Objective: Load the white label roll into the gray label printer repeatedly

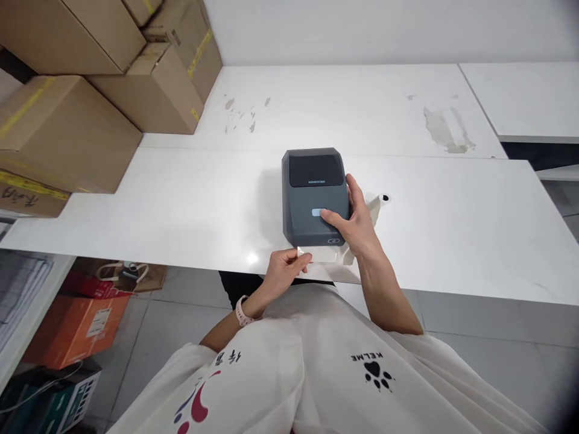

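A dark grey label printer (315,198) stands on the white table, with a darker lid at its far end and a light button on top. My right hand (359,228) grips its right side, the thumb lying on top at the button and the fingers partly hidden behind the edge. Closed in a pinch, my left hand (287,269) holds the left end of a pale, partly shiny label strip (322,254) at the printer's near edge. White backing paper (349,257) shows under my right wrist. Beyond that hand lies a small white roll (384,198) with a dark core.
Cardboard boxes (63,126) are stacked at the table's left end. The white table (452,223) has worn patches towards the wall, and its near edge is close to my body. Below left, an orange box (81,325) and other packages stand by a shelf.
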The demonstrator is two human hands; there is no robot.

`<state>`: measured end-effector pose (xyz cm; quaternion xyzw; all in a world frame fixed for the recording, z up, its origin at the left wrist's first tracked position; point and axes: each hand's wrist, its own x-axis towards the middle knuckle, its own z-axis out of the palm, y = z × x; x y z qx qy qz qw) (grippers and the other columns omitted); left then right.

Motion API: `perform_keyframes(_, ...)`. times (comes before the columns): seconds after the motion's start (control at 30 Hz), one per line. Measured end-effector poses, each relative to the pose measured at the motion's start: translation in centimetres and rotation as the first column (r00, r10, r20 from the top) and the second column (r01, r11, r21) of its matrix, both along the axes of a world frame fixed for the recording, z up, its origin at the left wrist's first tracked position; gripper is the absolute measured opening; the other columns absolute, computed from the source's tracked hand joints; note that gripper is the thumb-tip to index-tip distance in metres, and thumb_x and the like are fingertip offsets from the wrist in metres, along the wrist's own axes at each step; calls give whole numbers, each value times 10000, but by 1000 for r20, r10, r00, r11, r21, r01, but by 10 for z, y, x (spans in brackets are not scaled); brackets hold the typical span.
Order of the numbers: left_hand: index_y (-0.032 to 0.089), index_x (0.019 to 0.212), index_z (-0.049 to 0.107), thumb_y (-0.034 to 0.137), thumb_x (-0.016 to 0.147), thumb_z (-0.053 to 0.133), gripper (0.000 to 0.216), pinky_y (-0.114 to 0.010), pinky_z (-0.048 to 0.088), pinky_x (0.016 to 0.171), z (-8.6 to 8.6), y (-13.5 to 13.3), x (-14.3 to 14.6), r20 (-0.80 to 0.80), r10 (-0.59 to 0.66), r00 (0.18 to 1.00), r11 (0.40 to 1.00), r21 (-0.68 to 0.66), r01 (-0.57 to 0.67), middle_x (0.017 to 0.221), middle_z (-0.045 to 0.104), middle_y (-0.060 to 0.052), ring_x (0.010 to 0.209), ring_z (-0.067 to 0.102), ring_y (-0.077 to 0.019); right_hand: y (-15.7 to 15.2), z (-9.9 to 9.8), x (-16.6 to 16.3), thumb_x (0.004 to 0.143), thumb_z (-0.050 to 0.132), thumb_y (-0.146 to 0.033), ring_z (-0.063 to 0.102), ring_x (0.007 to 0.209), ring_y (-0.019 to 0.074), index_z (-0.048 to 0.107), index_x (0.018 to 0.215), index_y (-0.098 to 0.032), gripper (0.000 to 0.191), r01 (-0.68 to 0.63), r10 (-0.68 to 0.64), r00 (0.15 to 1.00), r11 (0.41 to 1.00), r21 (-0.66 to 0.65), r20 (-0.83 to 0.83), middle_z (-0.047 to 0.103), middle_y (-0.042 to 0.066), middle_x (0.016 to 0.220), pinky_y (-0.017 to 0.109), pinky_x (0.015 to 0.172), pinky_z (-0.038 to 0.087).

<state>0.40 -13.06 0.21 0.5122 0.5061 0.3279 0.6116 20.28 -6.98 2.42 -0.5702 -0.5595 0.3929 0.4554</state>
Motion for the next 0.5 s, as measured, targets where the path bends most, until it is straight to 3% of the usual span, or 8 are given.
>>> perform_keyframes(0.1, 198, 505, 560, 591, 870, 666, 547, -276, 422, 560, -3, -3, -2, -7, 45, 999, 997, 66, -45, 517, 574, 0, 529, 514, -118, 7, 1, 2, 897, 665, -510, 471, 1478, 299, 63, 1675, -354, 995, -24, 24, 995, 1000, -2, 93, 366, 94, 1673, 504, 1156, 512)
perform_keyframes(0.2, 210, 565, 580, 624, 955, 540, 570, -300, 463, 608, -2, -2, -3, -7, 302, 953, 921, 262, -289, 563, 565, -6, 572, 534, -137, 7, 2, 5, 898, 683, -500, 501, 1452, 293, 91, 1669, -368, 981, -26, 27, 996, 1000, -8, 88, 376, 92, 1666, 500, 1145, 523)
perform_keyframes(0.23, 217, 667, 644, 623, 976, 509, 527, -310, 501, 667, -1, 0, -3, 6, 399, 917, 866, 325, -379, 669, 636, -23, 657, 592, -156, 5, 2, 6, 904, 680, -513, 495, 1464, 290, 99, 1667, -372, 969, -28, 29, 997, 1000, -10, 73, 369, 87, 1674, 498, 1154, 518)
perform_keyframes(0.3, 260, 1076, 721, 609, 1005, 473, 434, -355, 550, 915, 2, 4, -3, 16, 482, 876, 807, 382, -451, 1142, 736, -71, 1053, 681, -213, -4, 0, 7, 943, 629, -563, 430, 1527, 283, 107, 1669, -379, 913, -42, 43, 998, 999, -11, 54, 322, 69, 1711, 501, 1193, 482)
perform_keyframes(0.37, 340, 1470, 528, 609, 1027, 423, 530, -415, 413, 1207, 3, 8, -3, -8, 402, 916, 858, 351, -374, 1613, 489, -50, 1502, 447, -242, -18, -5, 7, 997, 521, -611, 311, 1598, 277, 122, 1672, -388, 816, -42, 41, 997, 999, 5, 67, 241, 38, 1751, 533, 1248, 408)
perform_keyframes(0.4, 373, 1566, 410, 617, 1034, 388, 586, -429, 301, 1294, 4, 9, -2, -20, 329, 944, 896, 323, -305, 1721, 334, -13, 1612, 276, -234, -25, -8, 8, 1018, 462, -626, 249, 1622, 274, 134, 1673, -392, 768, -32, 31, 996, 999, 16, 87, 206, 21, 1763, 556, 1273, 359)
perform_keyframes(0.43, 395, 1609, 332, 630, 1037, 353, 619, -431, 206, 1337, 4, 9, -2, -24, 265, 964, 922, 300, -246, 1764, 232, 21, 1653, 150, -221, -32, -12, 8, 1034, 411, -633, 202, 1635, 270, 146, 1673, -396, 731, -21, 17, 994, 999, 29, 108, 182, 6, 1769, 575, 1292, 313)
perform_keyframes(0.5, 414, 1635, 272, 657, 1034, 305, 649, -429, 120, 1360, 4, 9, -1, -14, 200, 980, 938, 291, -187, 1783, 157, 54, 1667, 53, -210, -41, -20, 9, 1053, 328, -643, 174, 1641, 260, 167, 1672, -393, 687, -4, -4, 991, 998, 60, 131, 183, -4, 1770, 579, 1310, 262)
